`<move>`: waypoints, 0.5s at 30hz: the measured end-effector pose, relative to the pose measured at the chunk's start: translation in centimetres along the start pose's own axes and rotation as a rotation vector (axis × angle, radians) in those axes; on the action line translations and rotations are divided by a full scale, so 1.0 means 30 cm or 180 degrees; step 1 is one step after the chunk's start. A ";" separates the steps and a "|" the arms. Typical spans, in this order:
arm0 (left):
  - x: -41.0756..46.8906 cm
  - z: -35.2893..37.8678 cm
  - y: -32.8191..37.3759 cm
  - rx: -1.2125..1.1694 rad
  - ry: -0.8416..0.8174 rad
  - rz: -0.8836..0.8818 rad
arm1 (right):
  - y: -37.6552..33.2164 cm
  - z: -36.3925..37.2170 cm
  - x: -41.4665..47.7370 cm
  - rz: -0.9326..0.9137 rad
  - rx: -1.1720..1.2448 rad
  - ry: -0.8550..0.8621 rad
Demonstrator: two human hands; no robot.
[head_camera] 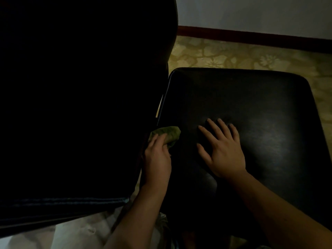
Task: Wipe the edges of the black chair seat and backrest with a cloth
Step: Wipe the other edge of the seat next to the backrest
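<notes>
The black chair seat point(251, 97) fills the right half of the view, its leather faintly shiny. The black backrest point(80, 96) looms large on the left, very dark. My left hand point(157, 155) grips a crumpled green cloth point(167, 134) and presses it on the seat's rear edge, right at the gap where seat and backrest meet. My right hand point(221, 150) lies flat on the middle of the seat, fingers spread, holding nothing. Both forearms reach in from the bottom.
Yellowish patterned floor point(233, 54) runs behind the seat up to a dark red skirting board point(251, 37) and a pale wall point(251, 13). Light fabric point(80, 232) shows at the bottom left, under the backrest. The scene is dim.
</notes>
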State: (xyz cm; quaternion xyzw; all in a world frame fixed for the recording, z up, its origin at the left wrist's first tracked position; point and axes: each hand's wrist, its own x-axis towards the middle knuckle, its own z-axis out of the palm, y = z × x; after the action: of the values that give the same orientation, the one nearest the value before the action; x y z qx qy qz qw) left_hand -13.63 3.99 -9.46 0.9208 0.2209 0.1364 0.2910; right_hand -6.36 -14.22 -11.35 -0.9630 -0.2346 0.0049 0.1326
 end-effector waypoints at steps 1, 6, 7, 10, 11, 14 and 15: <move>0.016 0.006 0.004 0.0049 0.0023 -0.0026 | 0.000 0.001 0.000 0.0001 -0.0014 0.0004; 0.105 0.063 0.028 0.0034 0.0170 -0.0114 | -0.009 -0.002 -0.001 0.0051 -0.0014 0.0046; 0.114 0.069 0.035 0.0020 0.0211 -0.0153 | -0.010 -0.002 -0.002 0.0059 -0.0018 0.0031; 0.097 0.063 0.044 0.0072 0.0254 -0.0189 | -0.009 -0.003 -0.002 0.0053 -0.0002 0.0018; 0.080 0.055 0.040 0.0071 0.0234 -0.0158 | -0.009 -0.003 -0.002 0.0046 0.0014 0.0026; 0.033 0.033 0.030 0.0061 0.0224 -0.0155 | -0.010 -0.003 -0.002 0.0032 -0.0037 0.0009; 0.033 0.033 0.032 0.0057 0.0247 -0.0166 | -0.010 -0.003 -0.001 0.0027 -0.0062 0.0000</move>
State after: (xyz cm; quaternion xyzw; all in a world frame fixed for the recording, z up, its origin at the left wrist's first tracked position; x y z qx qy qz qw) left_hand -12.09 3.32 -9.54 0.9114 0.2571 0.1624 0.2773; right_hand -6.54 -14.00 -11.18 -0.9652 -0.2306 0.0032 0.1232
